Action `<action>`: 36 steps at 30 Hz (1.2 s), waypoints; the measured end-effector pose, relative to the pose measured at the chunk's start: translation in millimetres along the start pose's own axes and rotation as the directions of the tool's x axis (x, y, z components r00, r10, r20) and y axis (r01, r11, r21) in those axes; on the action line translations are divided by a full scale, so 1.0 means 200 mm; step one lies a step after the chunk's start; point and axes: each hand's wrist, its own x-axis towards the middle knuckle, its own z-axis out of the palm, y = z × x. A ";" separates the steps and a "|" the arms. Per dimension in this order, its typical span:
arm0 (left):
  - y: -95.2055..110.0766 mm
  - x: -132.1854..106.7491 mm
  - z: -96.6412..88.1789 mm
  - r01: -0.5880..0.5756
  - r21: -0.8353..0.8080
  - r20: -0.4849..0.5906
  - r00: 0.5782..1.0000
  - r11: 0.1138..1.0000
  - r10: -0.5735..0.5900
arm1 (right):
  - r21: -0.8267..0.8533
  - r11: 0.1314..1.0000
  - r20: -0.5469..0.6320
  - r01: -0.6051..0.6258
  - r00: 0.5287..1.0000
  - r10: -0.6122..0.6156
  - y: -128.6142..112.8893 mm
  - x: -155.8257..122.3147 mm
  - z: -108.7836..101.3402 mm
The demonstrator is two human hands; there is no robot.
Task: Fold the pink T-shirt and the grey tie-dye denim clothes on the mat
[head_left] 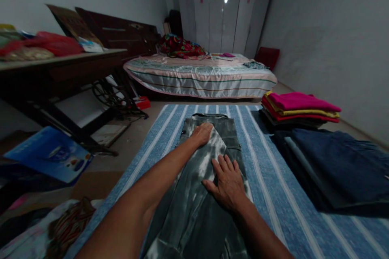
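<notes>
Grey-green trousers [197, 194] with pale, bleached-looking patches lie lengthwise on a blue-and-white striped cloth [258, 170], waistband at the far end. One leg is folded over the other, and a slanted corner of fabric shows near the top. My left hand [203, 133] is closed on the trousers by that corner, just below the waistband; its fingertips are partly hidden. Lower down and to the right, my right hand [228, 182] rests flat on the fabric with its fingers spread.
To the right sit a stack of folded pink, yellow and red clothes [304, 107] and a pile of folded jeans [340, 166]. A treadle sewing table [60, 62] and a blue box [57, 156] are at the left. A bed [200, 79] stands beyond.
</notes>
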 end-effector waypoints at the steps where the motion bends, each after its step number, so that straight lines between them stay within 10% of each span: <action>1: 0.01 -0.02 -0.01 -0.015 0.003 0.001 1.000 1.000 0.015 | 0.008 1.000 0.000 -0.001 1.000 0.001 0.00 0.00 0.00; 11: 0.15 -0.21 0.07 0.038 -0.077 0.132 0.991 0.996 -0.028 | 0.061 0.998 -0.018 0.003 1.000 -0.002 -0.01 0.00 0.00; 26: 0.07 -0.03 0.16 0.063 -0.053 0.111 0.992 0.997 -0.057 | 0.051 0.999 -0.009 -0.009 1.000 0.009 -0.01 0.01 -0.01; 36: 0.22 -0.18 -0.04 0.019 -0.100 0.086 0.996 0.995 -0.010 | 0.043 0.999 -0.021 0.005 1.000 -0.004 0.00 0.00 -0.02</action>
